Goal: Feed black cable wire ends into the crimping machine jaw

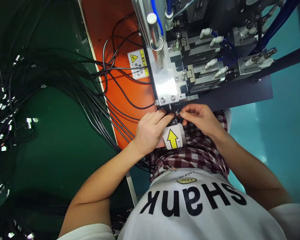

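Observation:
My left hand (150, 130) is closed at the front of the machine, its thumb and forefinger pressed together at the stripped end of a black cable. From its fingertips short, thin coloured wires (177, 113) fan out. On the other side, my right hand (201, 118) pinches those wires between thumb and forefinger. Both hands' fingertips nearly meet just below the metal block (166, 88) of the machine. Right under them sits a pale plate with a yellow arrow (173, 138). The exact grip on each wire is too small to make out.
An orange worktop (122, 96) carries loose black cables and a warning label (138, 64). At left, a large bundle of black cables (90, 110) with shiny ends lies on a green surface (57, 133). Pneumatic cylinders (202, 46) with blue hoses stand at upper right.

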